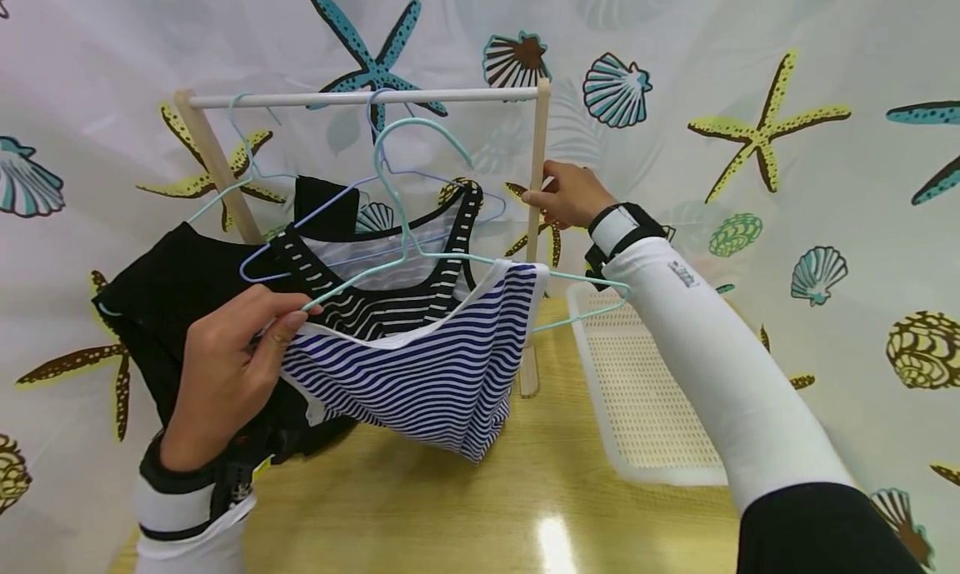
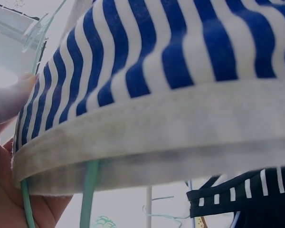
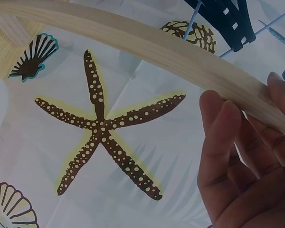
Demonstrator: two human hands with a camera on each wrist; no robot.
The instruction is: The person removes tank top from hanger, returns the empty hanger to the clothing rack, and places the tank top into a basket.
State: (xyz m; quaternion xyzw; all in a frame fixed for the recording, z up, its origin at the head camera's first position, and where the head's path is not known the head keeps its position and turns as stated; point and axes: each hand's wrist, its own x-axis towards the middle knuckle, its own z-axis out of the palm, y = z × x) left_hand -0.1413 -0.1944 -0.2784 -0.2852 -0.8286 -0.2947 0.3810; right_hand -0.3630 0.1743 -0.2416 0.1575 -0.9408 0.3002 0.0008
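My left hand (image 1: 232,361) pinches one arm of a mint-green clothes hanger (image 1: 405,216) at the edge of a blue-and-white striped tank top (image 1: 420,382). The top hangs tilted from this hanger, whose hook curves below and in front of the rail. In the left wrist view, the top's white trim (image 2: 133,133) crosses the frame near the thumb. My right hand (image 1: 573,195) holds the right wooden post (image 1: 538,141) of a clothes rack. Fingers and thumb lie on either side of that post (image 3: 180,61) in the right wrist view.
On the rack's rail (image 1: 337,99), a lavender hanger (image 1: 330,203) bears a black-and-white striped tank top (image 1: 375,299). Farther left, another mint hanger (image 1: 243,153) carries a black garment (image 1: 202,274). A white perforated basket (image 1: 600,391) stands right on the wooden table (image 1: 420,507). Behind hangs a seashell-print curtain (image 1: 675,24).
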